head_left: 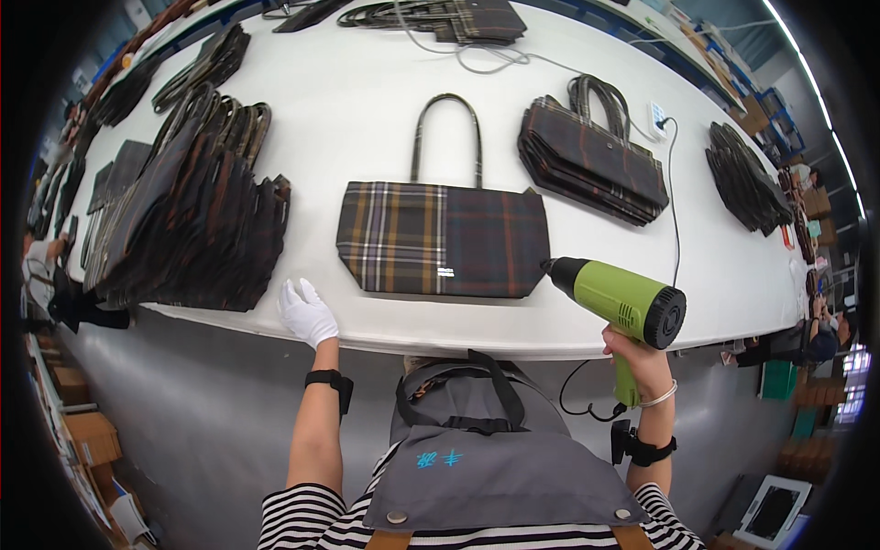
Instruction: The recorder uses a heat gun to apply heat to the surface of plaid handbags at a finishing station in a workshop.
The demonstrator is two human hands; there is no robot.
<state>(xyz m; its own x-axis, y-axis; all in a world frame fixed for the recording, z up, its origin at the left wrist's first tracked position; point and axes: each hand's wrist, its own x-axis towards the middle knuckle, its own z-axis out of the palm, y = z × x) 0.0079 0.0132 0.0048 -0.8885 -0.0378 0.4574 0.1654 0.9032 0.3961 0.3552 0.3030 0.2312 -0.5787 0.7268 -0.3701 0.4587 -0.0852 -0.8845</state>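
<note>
My right hand (632, 353) is closed around the grip of the green heat gun (619, 298), holding it up at the near edge of the bench (367, 82). Its black nozzle points left and slightly away from me, ending just beside the lower right corner of the plaid tote bag (443, 240); I cannot tell whether it touches the fabric. The bag lies flat in the middle of the bench, right in front of me. Its long axis runs left to right along the near edge, and its handle loops toward the far side.

My left hand (307, 312), in a white glove, rests open with fingers spread on the near edge of the bench, gripping nothing. It sits just left of the bag's lower left corner, between the bag and the big stack of bags (197, 229) on the left. So the bag lies between my two hands, with the heat gun side closer to it. Another pile of bags (591, 160) sits at the far right.
</note>
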